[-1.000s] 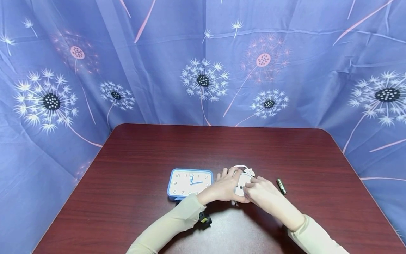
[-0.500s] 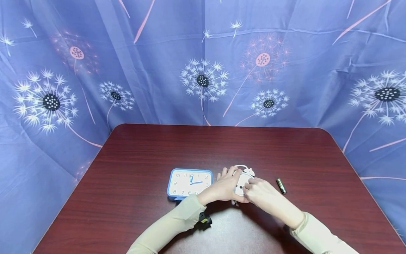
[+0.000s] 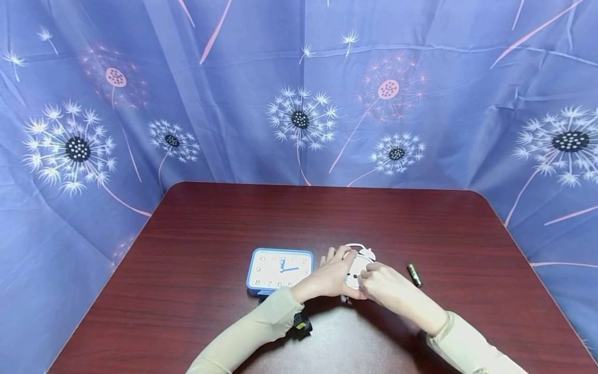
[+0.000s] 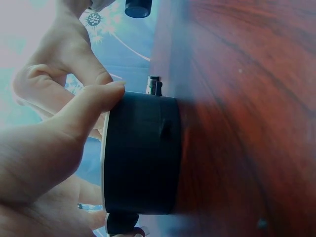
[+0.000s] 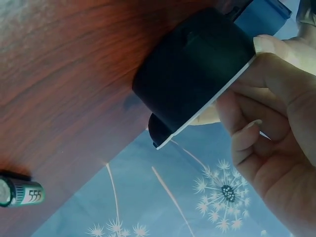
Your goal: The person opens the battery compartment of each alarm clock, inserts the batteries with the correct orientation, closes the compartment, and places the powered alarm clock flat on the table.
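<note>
A small white alarm clock (image 3: 357,266) with a bell and a thin handle lies on the table, its pale side with dark dots facing up. Both wrist views show its dark, shaded side wall (image 4: 140,153) and white rim. My left hand (image 3: 331,275) holds it from the left, fingers spread over the far edge and thumb at the near rim. My right hand (image 3: 388,284) is at its right part with curled fingers, the index finger (image 5: 252,71) bent against the rim. Its fingertips are partly hidden, and I cannot tell whether they pinch any small part.
A blue rectangular clock (image 3: 268,270) sits just left of the hands, partly covered by my left forearm. To the right lies a green battery (image 3: 414,275), marked 555 in the right wrist view. A black object (image 3: 301,326) shows below my left sleeve. A blue dandelion-print curtain (image 3: 233,93) borders the table.
My right forearm has shifted slightly to the right since the earliest frame. Both hands stay on the alarm clock, which has not visibly moved.
</note>
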Available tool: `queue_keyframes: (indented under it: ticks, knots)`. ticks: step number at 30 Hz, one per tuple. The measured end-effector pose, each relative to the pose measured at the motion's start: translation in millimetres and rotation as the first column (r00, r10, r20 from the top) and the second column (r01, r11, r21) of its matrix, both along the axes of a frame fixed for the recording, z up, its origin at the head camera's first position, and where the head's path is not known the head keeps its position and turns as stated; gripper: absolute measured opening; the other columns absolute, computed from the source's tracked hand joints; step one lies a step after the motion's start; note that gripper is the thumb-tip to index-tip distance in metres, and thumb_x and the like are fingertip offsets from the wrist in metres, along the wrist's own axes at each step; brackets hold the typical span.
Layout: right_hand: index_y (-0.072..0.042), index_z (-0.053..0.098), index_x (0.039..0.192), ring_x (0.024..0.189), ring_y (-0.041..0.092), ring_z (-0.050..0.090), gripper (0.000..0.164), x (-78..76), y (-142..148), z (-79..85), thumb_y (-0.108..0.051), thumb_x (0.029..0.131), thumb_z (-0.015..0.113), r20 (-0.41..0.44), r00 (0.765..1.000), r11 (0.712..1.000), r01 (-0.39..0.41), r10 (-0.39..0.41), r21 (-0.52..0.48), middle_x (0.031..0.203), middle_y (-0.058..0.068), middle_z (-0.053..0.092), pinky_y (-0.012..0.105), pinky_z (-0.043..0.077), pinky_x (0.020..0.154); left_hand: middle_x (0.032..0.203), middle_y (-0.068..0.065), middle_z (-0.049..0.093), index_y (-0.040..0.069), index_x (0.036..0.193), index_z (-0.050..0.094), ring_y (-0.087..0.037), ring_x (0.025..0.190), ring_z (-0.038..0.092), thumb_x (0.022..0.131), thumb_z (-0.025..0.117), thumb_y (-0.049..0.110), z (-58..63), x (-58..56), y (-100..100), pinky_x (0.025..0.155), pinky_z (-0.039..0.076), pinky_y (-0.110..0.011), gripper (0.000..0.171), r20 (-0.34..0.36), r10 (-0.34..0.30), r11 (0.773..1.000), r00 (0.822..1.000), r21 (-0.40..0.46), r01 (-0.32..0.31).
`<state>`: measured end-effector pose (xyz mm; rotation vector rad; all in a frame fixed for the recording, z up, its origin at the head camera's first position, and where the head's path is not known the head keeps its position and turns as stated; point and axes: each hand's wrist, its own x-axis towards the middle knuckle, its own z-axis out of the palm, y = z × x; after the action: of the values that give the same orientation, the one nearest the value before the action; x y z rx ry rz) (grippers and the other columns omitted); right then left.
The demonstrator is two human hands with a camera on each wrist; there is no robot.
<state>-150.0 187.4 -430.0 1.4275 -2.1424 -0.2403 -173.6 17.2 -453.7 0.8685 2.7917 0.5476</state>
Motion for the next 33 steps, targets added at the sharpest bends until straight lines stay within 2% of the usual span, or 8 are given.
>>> queue_keyframes:
  ticks: [3, 6, 11, 22, 25, 27, 31, 33]
  knots:
    - [-0.018, 0.053, 0.058, 0.056, 0.01, 0.042, 0.028, -0.9, 0.6, 1.6, -0.019, 0.055, 0.081, 0.031, 0.999, 1.0, -0.015, 0.015, -0.002, 0.056, -0.008, 0.047, 0.02, 0.037, 0.057, 0.144, -0.004, 0.038, 0.017, 0.142, 0.038, -0.022, 0.11, 0.042, 0.067, 0.081, 0.055, -0.8, 0.1, 0.3, 0.078, 0.033, -0.025, 0.095, -0.001, 0.005, 1.0, 1.0, 0.002, -0.005]
    - [-0.018, 0.053, 0.058, 0.056, 0.009, 0.042, 0.029, -0.3, 1.8, 3.5, -0.016, 0.057, 0.082, 0.134, 0.991, 0.999, 0.008, -0.003, -0.038, 0.057, -0.008, 0.047, 0.019, 0.037, 0.056, 0.145, -0.004, 0.038, 0.017, 0.143, 0.038, -0.022, 0.112, 0.041, 0.067, 0.081, 0.056, -0.8, 0.6, 0.5, 0.079, 0.033, -0.025, 0.095, 0.009, 0.011, 1.0, 1.0, -0.002, -0.011]
    - [-0.017, 0.055, 0.061, 0.056, 0.01, 0.044, 0.026, 1.9, 3.9, 4.6, -0.011, 0.065, 0.08, 0.309, 0.949, 0.992, 0.087, -0.055, -0.089, 0.058, -0.008, 0.048, 0.023, 0.037, 0.055, 0.145, -0.003, 0.038, 0.017, 0.142, 0.039, -0.022, 0.114, 0.041, 0.067, 0.081, 0.057, -0.8, 1.4, 0.9, 0.082, 0.035, -0.027, 0.094, 0.018, 0.011, 1.0, 1.0, -0.019, -0.011]
    - [-0.021, 0.057, 0.062, 0.054, 0.009, 0.048, 0.025, 0.3, 5.8, 5.1, -0.018, 0.063, 0.082, 0.404, 0.903, 0.97, 0.211, -0.146, -0.119, 0.057, -0.011, 0.049, 0.026, 0.042, 0.054, 0.145, -0.001, 0.037, 0.017, 0.14, 0.04, -0.021, 0.113, 0.04, 0.069, 0.077, 0.062, 1.8, 0.5, -0.4, 0.082, 0.033, -0.026, 0.092, 0.024, 0.001, 1.0, 1.0, -0.002, -0.001]
    - [-0.022, 0.06, 0.063, 0.055, 0.009, 0.05, 0.023, -0.3, 5.6, 4.3, -0.018, 0.063, 0.082, 0.386, 0.911, 0.969, 0.21, -0.146, -0.128, 0.058, -0.011, 0.051, 0.026, 0.042, 0.056, 0.145, -0.001, 0.036, 0.018, 0.14, 0.039, -0.021, 0.113, 0.04, 0.069, 0.077, 0.062, 1.8, 0.4, -0.5, 0.082, 0.033, -0.026, 0.092, 0.024, 0.0, 1.0, 1.0, -0.003, 0.0]
    - [-0.021, 0.059, 0.063, 0.056, 0.009, 0.05, 0.024, -1.0, 5.4, 3.2, -0.017, 0.063, 0.083, 0.343, 0.931, 0.974, 0.182, -0.127, -0.134, 0.058, -0.011, 0.052, 0.026, 0.042, 0.057, 0.145, -0.002, 0.036, 0.018, 0.141, 0.038, -0.022, 0.114, 0.04, 0.069, 0.077, 0.062, 1.4, 0.3, -0.5, 0.082, 0.033, -0.026, 0.093, 0.024, 0.001, 1.0, 1.0, -0.005, -0.001]
    - [-0.019, 0.054, 0.061, 0.056, 0.009, 0.048, 0.028, -3.0, 3.9, -0.4, -0.015, 0.06, 0.082, 0.203, 0.978, 0.983, 0.074, -0.039, -0.171, 0.055, -0.011, 0.051, 0.024, 0.038, 0.057, 0.146, -0.003, 0.036, 0.018, 0.143, 0.036, -0.023, 0.116, 0.041, 0.068, 0.078, 0.06, 0.5, -0.2, -0.1, 0.081, 0.033, -0.026, 0.095, 0.026, 0.004, 1.0, 1.0, -0.014, -0.003]
    - [-0.019, 0.051, 0.06, 0.055, 0.009, 0.045, 0.031, -4.9, 3.6, -2.5, -0.015, 0.057, 0.082, 0.146, 0.989, 0.981, 0.025, 0.004, -0.193, 0.054, -0.011, 0.049, 0.023, 0.035, 0.056, 0.146, -0.004, 0.036, 0.018, 0.143, 0.036, -0.023, 0.116, 0.041, 0.068, 0.079, 0.06, 0.1, -0.4, 0.1, 0.08, 0.033, -0.026, 0.096, 0.025, 0.006, 1.0, 1.0, -0.016, -0.005]
